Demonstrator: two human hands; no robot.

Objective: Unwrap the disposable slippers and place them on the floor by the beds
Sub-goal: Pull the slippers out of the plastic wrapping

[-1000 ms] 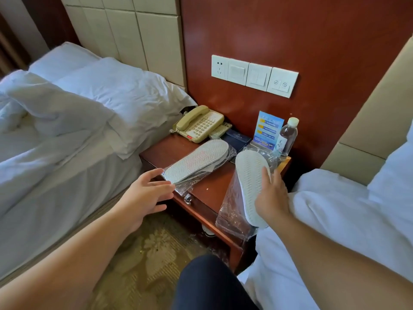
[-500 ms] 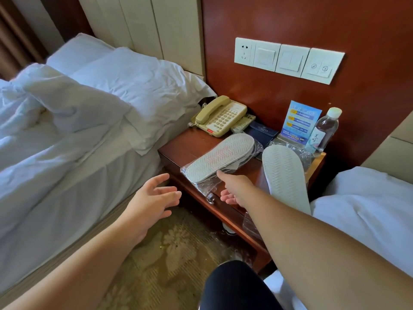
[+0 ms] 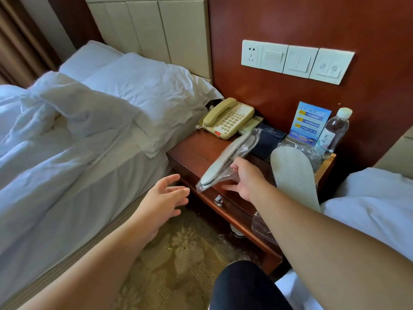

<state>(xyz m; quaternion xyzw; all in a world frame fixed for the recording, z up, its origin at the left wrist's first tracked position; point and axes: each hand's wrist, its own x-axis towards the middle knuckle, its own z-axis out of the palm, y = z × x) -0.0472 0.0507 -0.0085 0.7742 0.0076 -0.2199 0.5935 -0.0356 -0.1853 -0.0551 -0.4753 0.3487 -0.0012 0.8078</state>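
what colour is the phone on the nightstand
Cream-beige, with a small red tab at its front edge: the phone, clearest in the head view.

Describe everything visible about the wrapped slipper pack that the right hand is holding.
The wrapped slipper pack shows pale grey-white soles inside a clear, crinkled plastic bag, still sealed as far as can be seen. It is lifted off the nightstand and tilted, far end up toward the telephone, near end drooping over the front edge. The right hand pinches it at mid-length; the left hand hovers open beside it, not touching.
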